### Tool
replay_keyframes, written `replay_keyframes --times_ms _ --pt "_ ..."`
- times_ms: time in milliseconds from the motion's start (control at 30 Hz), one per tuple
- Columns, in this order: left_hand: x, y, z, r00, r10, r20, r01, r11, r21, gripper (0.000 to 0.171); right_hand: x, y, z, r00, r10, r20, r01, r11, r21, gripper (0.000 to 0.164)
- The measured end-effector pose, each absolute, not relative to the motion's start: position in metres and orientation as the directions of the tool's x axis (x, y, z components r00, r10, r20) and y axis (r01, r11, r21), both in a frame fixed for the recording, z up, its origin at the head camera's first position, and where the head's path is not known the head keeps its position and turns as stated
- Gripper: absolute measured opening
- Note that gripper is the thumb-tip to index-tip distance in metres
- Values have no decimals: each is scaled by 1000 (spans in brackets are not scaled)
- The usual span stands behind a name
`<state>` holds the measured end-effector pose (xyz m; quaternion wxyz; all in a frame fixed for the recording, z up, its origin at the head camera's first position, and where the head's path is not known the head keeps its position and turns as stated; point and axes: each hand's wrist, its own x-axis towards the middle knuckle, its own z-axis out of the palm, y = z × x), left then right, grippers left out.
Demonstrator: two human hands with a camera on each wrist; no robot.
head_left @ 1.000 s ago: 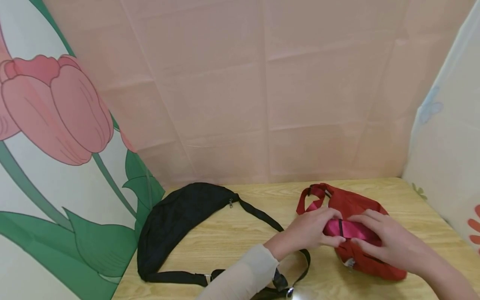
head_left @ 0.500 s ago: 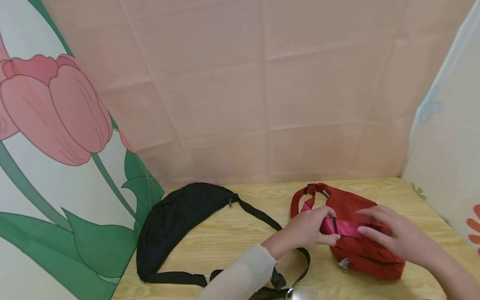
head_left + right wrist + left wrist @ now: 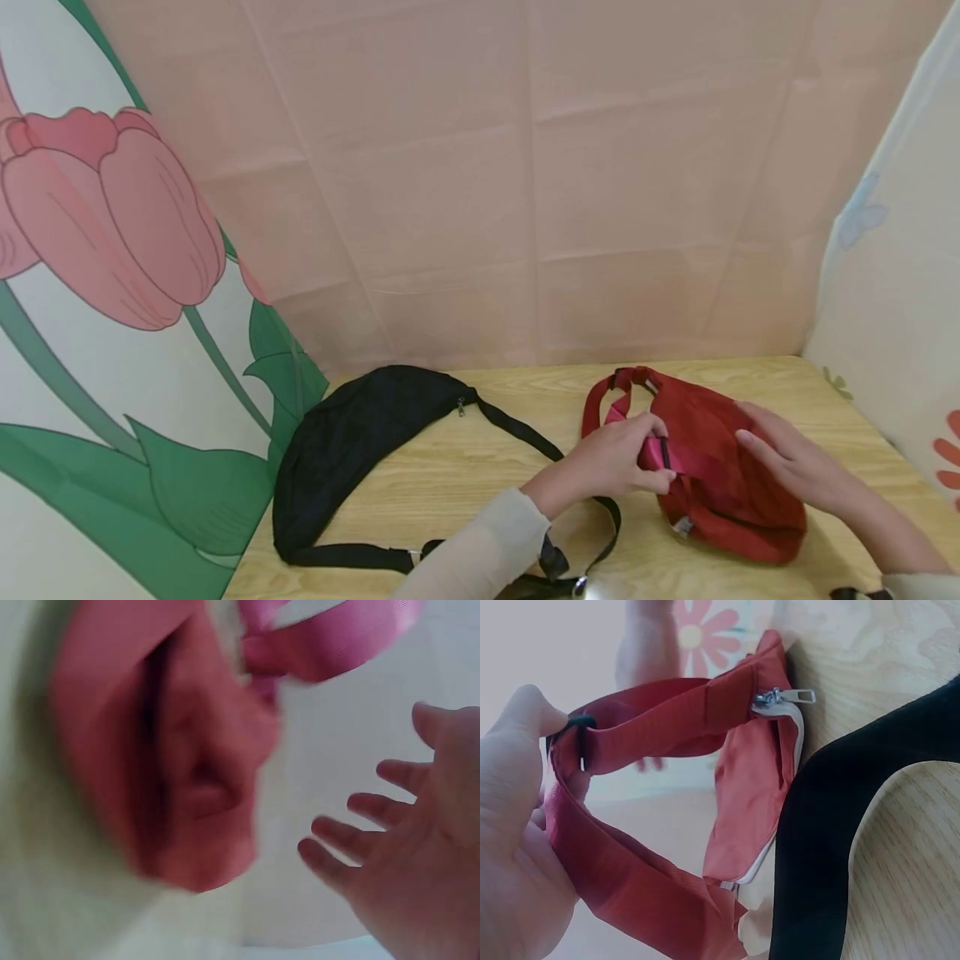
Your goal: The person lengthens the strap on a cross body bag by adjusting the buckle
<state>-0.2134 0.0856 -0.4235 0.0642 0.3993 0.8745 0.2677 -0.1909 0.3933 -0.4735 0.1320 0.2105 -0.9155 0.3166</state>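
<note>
A red waist bag [image 3: 693, 408] lies at the right of the table. My left hand [image 3: 615, 462] pinches its reddish-pink strap [image 3: 693, 467] at a black slider buckle [image 3: 576, 731], thumb on the buckle in the left wrist view. Beyond it there, a metal zip pull [image 3: 799, 696] hangs at the bag's white-edged zip. My right hand [image 3: 802, 467] is over the bag's right side in the head view. In the right wrist view its fingers [image 3: 349, 836] are straight and spread, apart from the bag, and hold nothing. That view is blurred around the bag.
A black waist bag [image 3: 367, 442] lies on the wooden table [image 3: 420, 483] at the left. Its black strap [image 3: 517, 425] runs under my left forearm. A pink cloth backdrop [image 3: 525, 208] stands behind, with a tulip-printed panel [image 3: 112, 208] at the left.
My right hand has let go of the strap and drawn back to the right, its fingers straightening. The left hand still holds the strap at the buckle, shifted slightly left.
</note>
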Motion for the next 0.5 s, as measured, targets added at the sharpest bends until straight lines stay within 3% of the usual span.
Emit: replay_keyframes --times_ms 133,200,300,400,500 --pt "-213 85 -426 -677 730 90 652 539 532 45 -201 401 -501 -925 -328 190 -372 693 -618 60" --pt "-213 85 -427 -677 730 91 653 540 532 45 -204 402 -514 -931 -339 133 -346 712 -611 63" --pt "-213 85 -428 -676 732 86 652 538 535 45 -212 409 -537 -890 -413 191 -451 743 -494 65" --pt "-212 85 -427 -671 738 73 652 541 531 46 -222 420 -558 -835 -474 279 -544 787 -290 87" --pt "-213 85 -428 -666 744 54 656 551 516 48 -229 425 -561 -871 -445 210 -485 848 -213 81"
